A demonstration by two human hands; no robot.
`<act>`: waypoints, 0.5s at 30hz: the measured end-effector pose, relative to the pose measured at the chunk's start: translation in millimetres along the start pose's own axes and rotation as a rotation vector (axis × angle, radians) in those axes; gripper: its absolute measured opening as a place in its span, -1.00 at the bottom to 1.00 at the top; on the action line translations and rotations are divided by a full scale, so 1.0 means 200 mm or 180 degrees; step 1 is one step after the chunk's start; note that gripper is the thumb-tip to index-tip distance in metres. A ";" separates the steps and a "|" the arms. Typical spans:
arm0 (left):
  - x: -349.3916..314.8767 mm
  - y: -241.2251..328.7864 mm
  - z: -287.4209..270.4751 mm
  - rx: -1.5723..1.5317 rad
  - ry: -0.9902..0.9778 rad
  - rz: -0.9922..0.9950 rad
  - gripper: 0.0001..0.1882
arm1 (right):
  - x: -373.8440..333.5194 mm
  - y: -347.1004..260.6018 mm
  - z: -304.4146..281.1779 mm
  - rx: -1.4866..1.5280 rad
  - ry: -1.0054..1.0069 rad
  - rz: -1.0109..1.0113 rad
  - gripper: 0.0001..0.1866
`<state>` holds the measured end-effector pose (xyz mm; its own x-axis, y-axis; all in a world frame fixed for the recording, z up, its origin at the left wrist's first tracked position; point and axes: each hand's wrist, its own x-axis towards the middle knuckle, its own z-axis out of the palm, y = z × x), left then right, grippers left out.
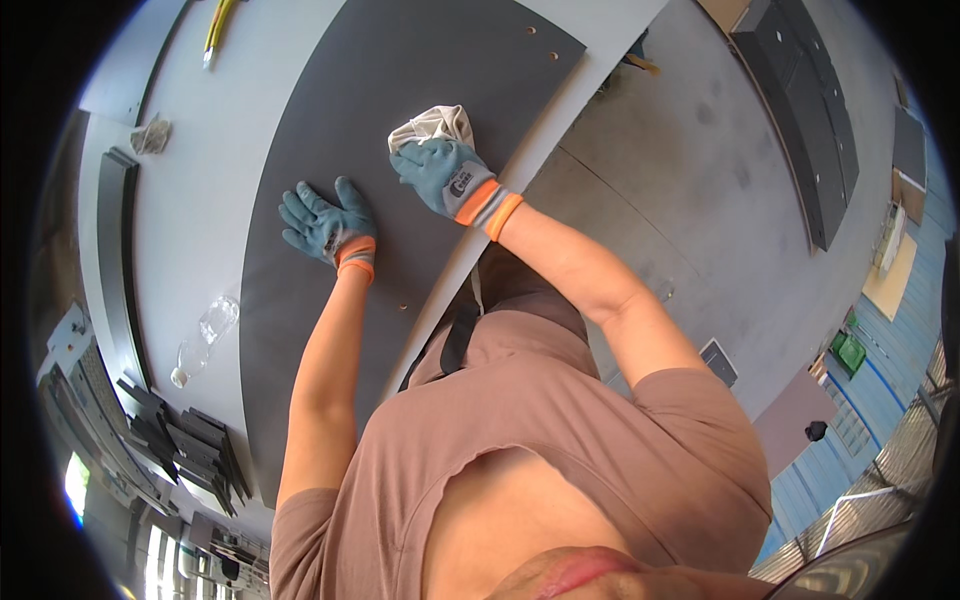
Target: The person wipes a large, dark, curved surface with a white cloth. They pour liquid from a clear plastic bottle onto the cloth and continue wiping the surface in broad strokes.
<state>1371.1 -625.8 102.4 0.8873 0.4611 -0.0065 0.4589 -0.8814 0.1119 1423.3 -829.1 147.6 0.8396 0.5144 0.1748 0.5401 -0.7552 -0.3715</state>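
The right hand (436, 175) grasps a bunched white cloth (440, 122), which rests on the dark panel (410, 235) near its right edge. The left hand (325, 222), spread and holding nothing, lies flat on the panel. Left of the panel, a clear bottle (208, 335) lies on the pale table (220, 140)

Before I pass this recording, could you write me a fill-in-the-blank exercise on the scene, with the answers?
1. A bunched off-white cloth is held against the dark panel by the person's ____.
2. The left hand, spread on the dark panel, wears a blue-grey glove with a cuff banded in grey and ____.
3. The transparent object lying to the left of the dark panel is a plastic ____.

Missing words: right hand; orange; bottle.
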 end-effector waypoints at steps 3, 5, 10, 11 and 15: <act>0.00 0.02 -0.01 -0.0021 0.0023 -0.0001 -0.13 | -0.05 0.04 0.06 0.0059 -0.0088 0.0297 -0.58; 0.00 0.02 -0.01 -0.0019 0.0022 0.0037 -0.13 | -0.07 0.12 -0.02 -0.0449 -0.0404 0.0176 -0.36; 0.00 0.01 -0.01 -0.0015 0.0008 0.0017 -0.12 | -0.06 0.32 -0.11 -0.1178 0.0345 -0.0429 -0.34; 0.00 0.01 -0.01 -0.0071 -0.0003 0.0001 -0.11 | -0.06 0.33 -0.11 -0.1330 0.0446 -0.0527 -0.35; -0.01 0.01 -0.04 -0.0196 0.0021 -0.0012 -0.10 | 0.02 0.37 -0.07 -0.1082 0.0059 -0.0609 -0.47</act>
<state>1370.4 -626.8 110.3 0.8851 0.4654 -0.0004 0.4584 -0.8718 0.1729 1467.2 -887.5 133.0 0.7210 0.6539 0.2292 0.6731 -0.7395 -0.0079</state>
